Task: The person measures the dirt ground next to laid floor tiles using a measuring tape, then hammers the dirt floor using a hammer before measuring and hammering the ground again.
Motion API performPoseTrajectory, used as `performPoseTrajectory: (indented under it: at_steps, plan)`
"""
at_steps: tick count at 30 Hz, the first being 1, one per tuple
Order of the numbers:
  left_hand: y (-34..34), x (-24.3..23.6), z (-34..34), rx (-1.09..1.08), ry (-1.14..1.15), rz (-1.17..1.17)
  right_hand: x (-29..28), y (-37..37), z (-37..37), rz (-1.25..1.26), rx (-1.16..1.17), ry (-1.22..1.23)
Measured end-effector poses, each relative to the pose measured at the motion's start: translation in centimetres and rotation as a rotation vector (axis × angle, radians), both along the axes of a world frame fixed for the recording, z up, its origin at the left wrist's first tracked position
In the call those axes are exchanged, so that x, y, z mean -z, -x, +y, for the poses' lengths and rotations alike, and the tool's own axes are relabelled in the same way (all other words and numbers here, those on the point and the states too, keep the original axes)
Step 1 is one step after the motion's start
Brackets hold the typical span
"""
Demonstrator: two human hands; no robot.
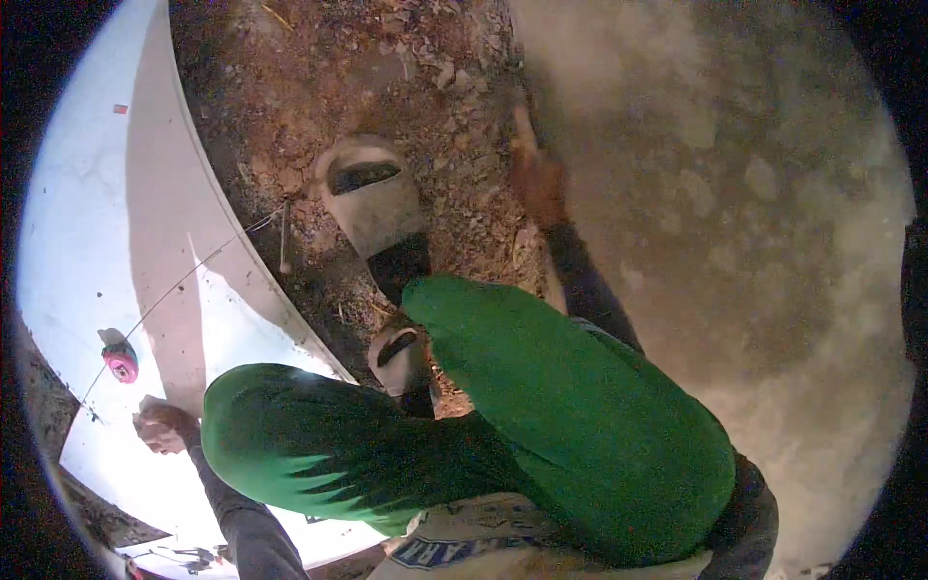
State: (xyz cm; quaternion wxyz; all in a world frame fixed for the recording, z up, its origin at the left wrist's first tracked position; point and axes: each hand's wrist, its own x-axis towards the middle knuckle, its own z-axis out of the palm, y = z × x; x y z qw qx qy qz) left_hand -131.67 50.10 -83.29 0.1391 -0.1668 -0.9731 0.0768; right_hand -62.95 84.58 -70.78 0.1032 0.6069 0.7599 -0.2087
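Observation:
My left hand (166,428) is over the brightly lit white sheet (159,232), beside my left knee. Its fingers are curled in; glare hides what they hold, if anything. Close beyond it on the sheet rests a small round pink-red reel-like thing (121,363). A thin cord (184,278) passes by this and runs across the sheet to a nail-like pin (285,238) at the sheet's edge. My right hand (538,184) reaches past my right knee to the edge of the grey slab (715,232), one finger stretched forward along that edge.
Rough brown soil with stones (377,68) fills the strip between the sheet and the slab. My feet, in pale slide sandals (377,208), stand on it. My green trousers (580,416) cover much of the lower middle. A pale printed sack-like cloth (483,532) lies under me.

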Motion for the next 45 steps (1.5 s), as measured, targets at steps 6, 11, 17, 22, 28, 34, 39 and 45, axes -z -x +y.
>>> performPoseTrajectory:
  at_steps: [6, 11, 17, 22, 28, 34, 39, 45]
  plan:
    - [1.9, -2.5, -0.5, -0.093, 0.003, 0.015, 2.7, 11.6, -1.5, 0.243, -0.12, -0.283]
    - [0.1, -1.9, -0.1, -0.099, -0.114, -0.067, 2.3, 0.9, 1.4, 0.029, -0.008, 0.031]
    - [-3.7, -4.8, 4.1, -0.214, -0.136, -0.087, 3.4, 11.9, 2.0, 0.189, -0.148, -0.314]
    - [-1.1, -4.4, 2.2, -0.284, -0.135, -0.124, 2.8, 4.0, 3.5, 0.044, -0.077, -0.014]
    - [-1.9, -4.5, 2.5, -0.058, 0.045, -0.014, 5.2, 13.4, 2.1, 0.194, -0.084, -0.418]
    - [-1.9, -4.7, 4.3, -0.293, 0.011, -0.171, 2.9, 5.2, 5.4, 0.231, 0.047, 0.036]
    - [-3.0, -4.4, 3.4, -0.136, 0.089, -0.014, 4.1, 14.5, 3.8, 0.234, -0.206, -0.33]
    - [-2.2, -3.4, 3.7, -0.282, 0.121, -0.051, 2.2, 5.6, 5.7, 0.074, 0.047, -0.043]
